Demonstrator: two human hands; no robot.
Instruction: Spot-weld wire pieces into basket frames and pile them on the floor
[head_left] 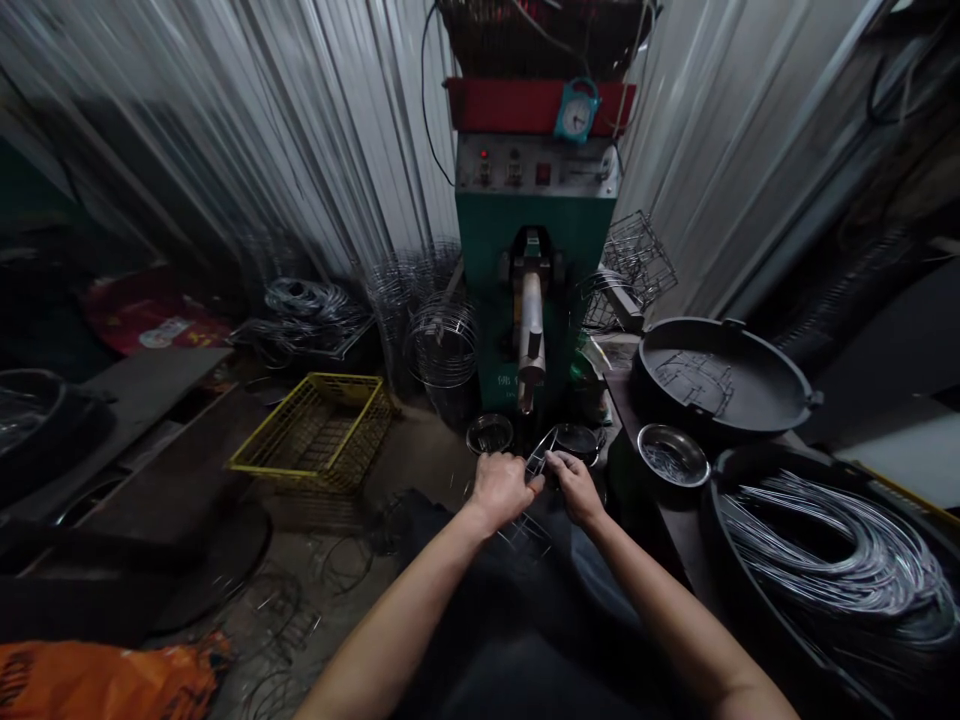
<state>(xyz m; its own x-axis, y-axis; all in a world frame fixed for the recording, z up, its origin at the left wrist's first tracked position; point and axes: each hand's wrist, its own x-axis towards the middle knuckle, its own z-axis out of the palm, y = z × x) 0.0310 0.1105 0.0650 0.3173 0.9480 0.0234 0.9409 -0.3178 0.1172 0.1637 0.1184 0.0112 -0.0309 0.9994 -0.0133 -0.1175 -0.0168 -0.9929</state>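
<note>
Green upright metal machine [480, 255] stands as datum. Directly before it, a thin silvery wire piece [541, 450] is gripped in the closed left hand [501, 490] and pinched by the right hand [576, 487] (fine detail blurred). Yellow rectangular wire basket [341, 378]: left of machine.

The bare left arm [409, 620] slants from seven o'clock toward one, its left hand [499, 490] back-up with curled fingers [516, 465] and thumb [536, 484] toward three, while the bare right arm [667, 606] slants from five toward eleven, its right hand [576, 487] just beside, pinching toward ten.
</note>
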